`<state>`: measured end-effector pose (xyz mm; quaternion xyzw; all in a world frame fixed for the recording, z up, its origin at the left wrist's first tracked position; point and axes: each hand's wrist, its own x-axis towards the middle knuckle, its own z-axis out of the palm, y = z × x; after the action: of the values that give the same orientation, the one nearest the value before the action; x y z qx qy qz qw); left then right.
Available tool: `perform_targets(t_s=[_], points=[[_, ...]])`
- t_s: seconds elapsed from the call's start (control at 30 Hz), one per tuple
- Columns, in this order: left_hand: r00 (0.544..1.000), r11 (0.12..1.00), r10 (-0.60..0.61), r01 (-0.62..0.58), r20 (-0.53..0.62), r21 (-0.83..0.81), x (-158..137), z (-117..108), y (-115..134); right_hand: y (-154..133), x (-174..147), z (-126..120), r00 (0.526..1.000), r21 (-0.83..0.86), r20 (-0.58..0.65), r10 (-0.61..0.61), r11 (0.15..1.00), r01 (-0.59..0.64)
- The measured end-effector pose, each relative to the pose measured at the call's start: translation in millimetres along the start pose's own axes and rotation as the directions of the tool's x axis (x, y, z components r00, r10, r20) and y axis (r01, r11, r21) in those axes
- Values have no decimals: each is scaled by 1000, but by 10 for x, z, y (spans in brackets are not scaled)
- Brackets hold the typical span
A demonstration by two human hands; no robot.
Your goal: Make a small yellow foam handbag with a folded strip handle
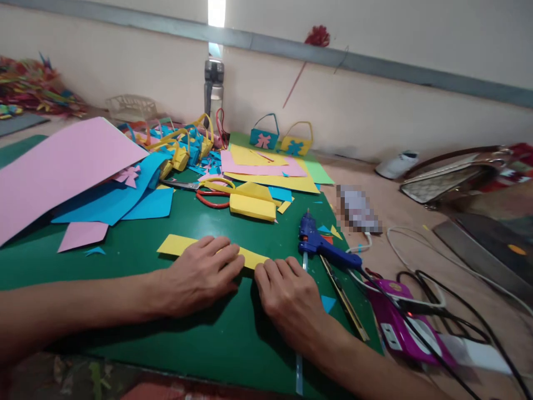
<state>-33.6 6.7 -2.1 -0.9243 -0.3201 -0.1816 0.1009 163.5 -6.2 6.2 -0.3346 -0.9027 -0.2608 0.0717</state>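
A long yellow paper strip (174, 245) lies across the green work surface in front of me. My left hand (203, 273) presses over its middle with curled fingers, the thumb mostly hidden. At the strip's right end, my right hand (287, 294) grips the edge with bent fingers, close beside the left one. Just beyond the strip sits a folded yellow paper box (252, 207), next to scissors (214, 200) with one red and one yellow handle. A blue glue gun (310, 233) with a clear glue stick (300, 373) lies right of my right hand.
A box cutter (345, 300) and a purple power strip (406, 316) with cables are on the right. Pink sheets (66, 172) and blue sheets (145, 203) cover the left. Small paper baskets (264, 137) stand at the back, near a bottle (216, 105).
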Motion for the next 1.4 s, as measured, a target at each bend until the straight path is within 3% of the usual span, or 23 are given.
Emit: perform_targets(t_s=[0.17, 0.4, 0.6, 0.8, 1.0, 1.17, 1.27, 1.4], points=[[994, 992, 107, -107, 4, 71, 9, 47, -73, 16, 12, -60, 999, 109, -28, 20, 994, -17], [998, 997, 61, -60, -18, 48, -62, 78, -76, 38, 11, 35, 999, 248, -2, 54, 967, -52], [995, 995, 94, -94, 28, -20, -159, -16, -53, 57, -45, 54, 993, 349, 81, 81, 931, -104], [992, 976, -56, 78, 113, -205, -211, 7, -101, 192, -66, 38, 960, 499, 223, 171, 826, -263], [948, 880, -212, 291, 236, -376, -181, 32, -174, 217, -59, 63, 933, 577, 293, 212, 738, -349], [950, 882, -218, 290, 225, -371, -160, 40, -154, 169, -51, 25, 942, 563, 194, 275, 755, -336], [958, 887, -191, 261, 212, -382, -153, 52, -129, 142, -33, 31, 962, 546, 117, 245, 793, -269], [965, 894, -165, 233, 203, -384, -145, 38, -114, 117, -14, 87, 972, 586, 156, 178, 775, -236]])
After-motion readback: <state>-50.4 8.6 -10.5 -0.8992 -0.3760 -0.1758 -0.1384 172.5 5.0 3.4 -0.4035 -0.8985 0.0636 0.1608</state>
